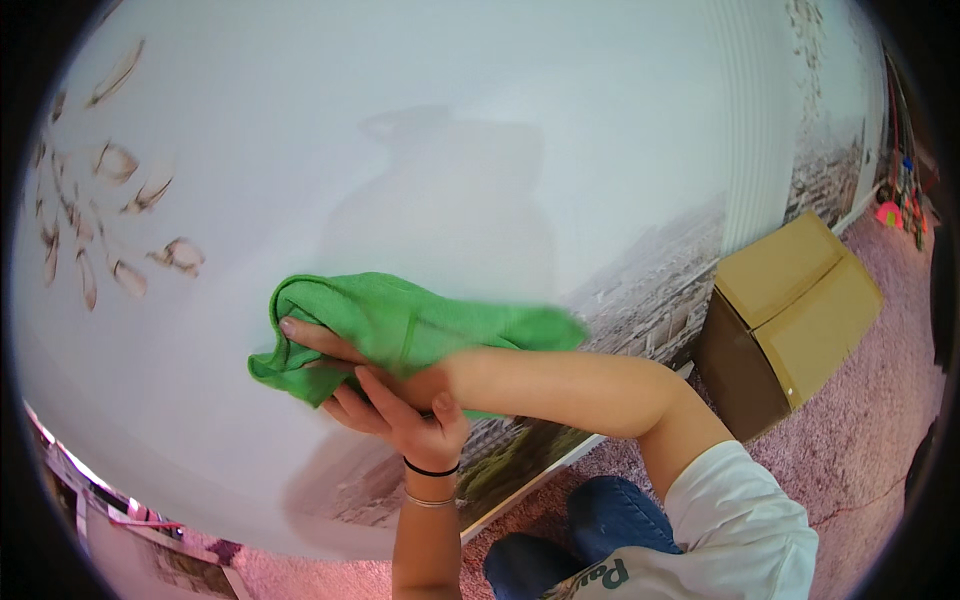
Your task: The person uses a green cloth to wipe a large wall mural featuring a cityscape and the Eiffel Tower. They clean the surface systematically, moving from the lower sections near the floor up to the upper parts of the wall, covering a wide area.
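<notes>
A green cloth (375, 307), looking like a microfibre towel, is bunched around my hands before a pale wall (630, 150) with a printed mural. My right hand (334, 349) reaches in from the right. Cloth drapes over it, and one finger lies along a fold. From below comes my left hand (409, 420), with a dark band and a thin bracelet at the wrist. Its fingers grip the lower edge of the cloth, close against my right hand. The cloth's right end is blurred. Whether it touches the wall is unclear.
A cardboard box (795, 315) stands on the pinkish carpet (840, 450) to the right, against the wall. Beyond it are long-handled items (904, 187) with bright parts. My knees (615, 517) are near the skirting edge. A low framed panel (161, 562) shows at bottom left.
</notes>
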